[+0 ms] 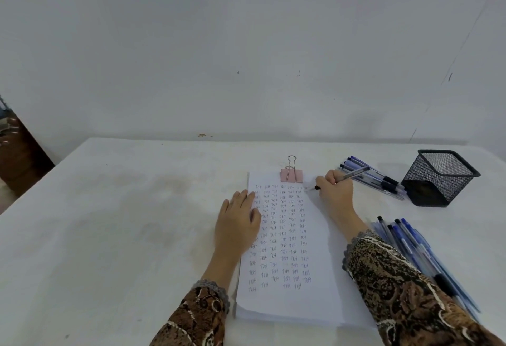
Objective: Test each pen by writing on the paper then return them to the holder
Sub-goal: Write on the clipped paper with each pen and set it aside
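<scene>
My left hand [238, 219] lies flat with straight fingers, pressing the left edge of the white stack of paper [287, 303] on the white desk [109, 222]. My right hand [332, 191] grips a grey-barrelled pen with a dark tip [354, 173], its tip touching the sheet's far right corner, at the end of the top row of handwritten words. A pink binder clip with silver wire handles [291, 175] clamps the far edge of the stack. To the right, a black square wire-mesh holder [440, 178] stands upright. A pile of blue and black pens [383, 181] lies just left of it. A second pile of blue pens [410, 247] lies nearer, beside my brown patterned right sleeve [397, 285].
</scene>
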Demonstrator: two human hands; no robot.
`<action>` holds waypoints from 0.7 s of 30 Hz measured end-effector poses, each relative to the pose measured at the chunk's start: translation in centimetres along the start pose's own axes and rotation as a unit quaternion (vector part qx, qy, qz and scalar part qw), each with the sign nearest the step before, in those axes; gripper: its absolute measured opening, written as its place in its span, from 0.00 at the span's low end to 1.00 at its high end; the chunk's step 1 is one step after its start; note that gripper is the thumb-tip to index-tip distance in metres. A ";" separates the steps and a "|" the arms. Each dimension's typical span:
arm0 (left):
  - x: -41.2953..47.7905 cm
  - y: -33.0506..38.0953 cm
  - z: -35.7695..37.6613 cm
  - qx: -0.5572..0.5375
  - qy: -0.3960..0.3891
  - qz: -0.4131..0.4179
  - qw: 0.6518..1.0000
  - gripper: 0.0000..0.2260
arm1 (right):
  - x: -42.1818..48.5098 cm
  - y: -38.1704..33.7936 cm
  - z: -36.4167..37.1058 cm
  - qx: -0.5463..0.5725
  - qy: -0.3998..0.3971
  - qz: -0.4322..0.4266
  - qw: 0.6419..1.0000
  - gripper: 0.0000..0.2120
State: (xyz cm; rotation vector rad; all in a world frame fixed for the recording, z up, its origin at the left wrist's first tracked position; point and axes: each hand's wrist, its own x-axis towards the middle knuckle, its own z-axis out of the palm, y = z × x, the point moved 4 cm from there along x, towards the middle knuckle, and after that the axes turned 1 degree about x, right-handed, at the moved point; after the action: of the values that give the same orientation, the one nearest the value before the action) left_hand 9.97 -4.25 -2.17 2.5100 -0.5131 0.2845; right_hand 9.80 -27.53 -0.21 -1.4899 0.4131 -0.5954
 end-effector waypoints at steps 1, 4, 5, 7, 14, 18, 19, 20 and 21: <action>0.0 -0.1 0.0 0.001 -0.003 -0.002 1.000 0.21 | 0.1 0.1 -0.2 0.062 0.003 0.028 0.998 0.23; 0.1 0.0 0.0 0.006 -0.008 -0.006 1.000 0.19 | 0.1 -0.5 -0.6 0.200 0.019 0.118 0.972 0.14; 0.1 0.1 0.0 0.011 -0.010 -0.005 1.000 0.19 | -0.3 -0.8 -0.6 0.231 0.017 0.144 0.962 0.12; 0.2 0.2 -0.1 0.017 -0.014 -0.003 1.000 0.19 | -0.9 -0.8 -0.2 0.275 0.003 0.181 0.944 0.15; 0.1 0.2 -0.2 0.018 -0.027 -0.014 0.999 0.20 | -4.5 0.5 2.1 0.366 -0.031 0.265 0.892 0.12; 0.1 0.1 -0.2 0.018 -0.038 -0.023 0.999 0.20 | -5.7 0.0 2.6 0.304 -0.019 0.268 0.914 0.11; 0.1 0.1 -0.2 0.019 -0.041 -0.024 0.999 0.20 | -5.8 -0.2 2.7 0.275 -0.013 0.264 0.925 0.11; 0.1 0.2 -0.2 0.020 -0.043 -0.024 0.999 0.20 | -5.9 -0.3 2.8 0.246 -0.009 0.262 0.933 0.11; 0.1 0.2 -0.2 0.020 -0.044 -0.023 0.999 0.20 | -6.0 -0.4 2.8 0.219 -0.006 0.260 0.940 0.10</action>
State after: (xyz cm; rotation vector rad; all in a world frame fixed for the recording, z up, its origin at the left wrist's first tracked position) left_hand 9.96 -4.32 -1.83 2.5782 -0.4874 0.1674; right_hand 6.68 -21.66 -0.24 -0.9029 0.5965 -0.2300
